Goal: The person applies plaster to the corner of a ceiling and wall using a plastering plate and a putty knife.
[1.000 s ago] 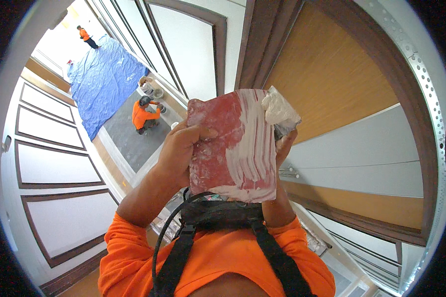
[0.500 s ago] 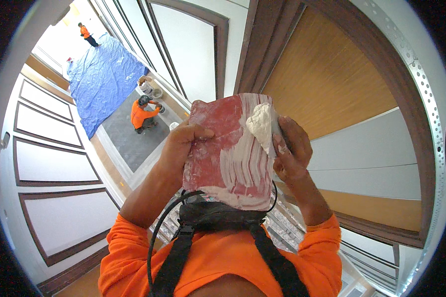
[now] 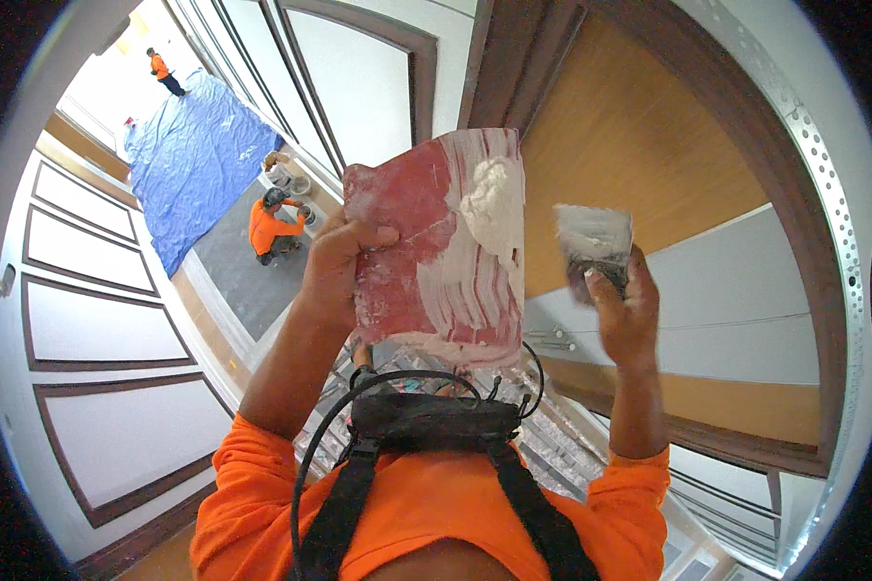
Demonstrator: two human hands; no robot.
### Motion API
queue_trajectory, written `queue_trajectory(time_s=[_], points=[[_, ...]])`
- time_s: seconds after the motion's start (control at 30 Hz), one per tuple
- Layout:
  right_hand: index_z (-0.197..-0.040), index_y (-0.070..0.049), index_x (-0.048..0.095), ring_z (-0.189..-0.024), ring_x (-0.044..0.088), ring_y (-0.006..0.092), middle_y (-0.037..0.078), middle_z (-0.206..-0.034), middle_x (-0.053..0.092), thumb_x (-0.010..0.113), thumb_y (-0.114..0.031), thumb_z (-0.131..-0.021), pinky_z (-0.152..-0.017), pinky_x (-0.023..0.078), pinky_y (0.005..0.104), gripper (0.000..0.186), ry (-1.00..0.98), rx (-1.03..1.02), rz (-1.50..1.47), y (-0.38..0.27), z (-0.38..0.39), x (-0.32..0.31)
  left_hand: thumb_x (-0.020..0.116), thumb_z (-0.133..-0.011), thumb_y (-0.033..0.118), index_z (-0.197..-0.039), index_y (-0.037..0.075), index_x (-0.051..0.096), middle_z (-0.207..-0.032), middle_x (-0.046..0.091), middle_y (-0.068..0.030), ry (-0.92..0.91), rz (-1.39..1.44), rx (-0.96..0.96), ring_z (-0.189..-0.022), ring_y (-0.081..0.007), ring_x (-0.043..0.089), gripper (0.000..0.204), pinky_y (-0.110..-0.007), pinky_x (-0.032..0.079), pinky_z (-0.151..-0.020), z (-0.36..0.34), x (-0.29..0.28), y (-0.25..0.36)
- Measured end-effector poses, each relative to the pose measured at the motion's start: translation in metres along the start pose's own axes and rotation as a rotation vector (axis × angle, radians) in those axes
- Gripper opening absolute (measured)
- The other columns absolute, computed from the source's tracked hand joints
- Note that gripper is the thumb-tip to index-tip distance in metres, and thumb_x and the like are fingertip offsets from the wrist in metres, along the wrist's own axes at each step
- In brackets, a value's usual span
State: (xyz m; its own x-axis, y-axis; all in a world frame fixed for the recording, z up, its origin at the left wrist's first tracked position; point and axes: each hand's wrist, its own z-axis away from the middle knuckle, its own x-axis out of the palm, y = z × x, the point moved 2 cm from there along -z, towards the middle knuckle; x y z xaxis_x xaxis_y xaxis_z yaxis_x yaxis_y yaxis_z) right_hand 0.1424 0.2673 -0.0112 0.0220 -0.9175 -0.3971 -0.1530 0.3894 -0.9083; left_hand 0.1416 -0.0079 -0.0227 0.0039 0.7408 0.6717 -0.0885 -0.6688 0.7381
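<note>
While left hand (image 3: 327, 261) grips one board (image 3: 402, 223) | right hand (image 3: 630, 315): one scraper (image 3: 596, 232)

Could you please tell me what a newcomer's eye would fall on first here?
Probably the red board, held in the left hand at the centre, with a pale lump of paste on it. To its right, the right hand grips a smeared scraper. A crinkled blue sheet lies at upper left.

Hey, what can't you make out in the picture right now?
Left hand: in the head view, the red board hides most fingers.
Scraper: in the head view, the right hand covers its grip end.
Crouching co-worker: too small in the head view to identify what is being handled.
</note>
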Motion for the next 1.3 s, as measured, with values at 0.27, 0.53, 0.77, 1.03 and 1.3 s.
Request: queue_trajectory(time_s=[0.27,0.53,0.77,1.03,1.3], points=[[-0.115,-0.003,0.048,-0.093,0.055,0.0150,0.005,-0.102,0.058,0.058,-0.005,-0.074,-0.083,0.044,0.0290,0.042,-0.331,0.268,-0.482,0.005,0.004,0.024,0.048,-0.066,0.010,-0.114,-0.008,0.045,-0.103,0.058,-0.0205,-0.443,0.608,-0.225,-0.088,-0.0300,0.060,0.052,-0.039,0.048,-0.085,-0.017,-0.021,-0.037],[-0.118,-0.003,0.048,-0.094,0.055,0.0148,0.005,-0.106,0.059,0.063,-0.003,-0.075,-0.084,0.045,0.0300,0.045,-0.516,0.123,-0.587,0.010,-0.031,0.023,0.049,-0.064,0.006,-0.115,-0.009,0.044,-0.102,0.058,-0.0217,-0.228,0.379,-0.377,-0.087,-0.0306,0.061,0.053,-0.040,0.050,-0.083,-0.018,-0.020,-0.046],[-0.115,-0.002,0.050,-0.093,0.056,0.0162,0.005,-0.101,0.061,0.068,-0.005,-0.072,-0.085,0.046,0.0339,0.047,-0.704,0.106,-0.624,0.015,-0.034,0.006,0.051,-0.063,0.005,-0.111,-0.007,0.047,-0.099,0.059,-0.0187,-0.219,0.210,-0.364,-0.083,-0.0274,0.062,0.050,-0.038,0.051,-0.080,-0.023,-0.032,-0.033],[-0.121,0.003,0.043,-0.097,0.057,0.0239,0.011,-0.108,0.057,0.063,0.004,-0.067,-0.085,0.046,0.0357,0.057,-0.395,0.436,-0.999,0.020,0.023,0.032,0.050,-0.069,0.004,-0.108,-0.005,0.049,-0.098,0.059,-0.0140,0.093,-0.091,-0.024,-0.082,-0.0231,0.061,0.040,-0.033,0.052,-0.075,-0.040,-0.042,-0.023],[-0.120,0.002,0.043,-0.093,0.058,0.0207,0.011,-0.105,0.057,0.056,0.006,-0.069,-0.083,0.048,0.0345,0.053,-0.294,0.631,-0.897,0.018,0.024,0.050,0.051,-0.068,-0.001,-0.108,-0.002,0.050,-0.096,0.060,-0.0111,0.116,-0.137,0.167,-0.084,-0.0225,0.060,0.040,-0.032,0.050,-0.073,-0.025,-0.039,-0.030]])
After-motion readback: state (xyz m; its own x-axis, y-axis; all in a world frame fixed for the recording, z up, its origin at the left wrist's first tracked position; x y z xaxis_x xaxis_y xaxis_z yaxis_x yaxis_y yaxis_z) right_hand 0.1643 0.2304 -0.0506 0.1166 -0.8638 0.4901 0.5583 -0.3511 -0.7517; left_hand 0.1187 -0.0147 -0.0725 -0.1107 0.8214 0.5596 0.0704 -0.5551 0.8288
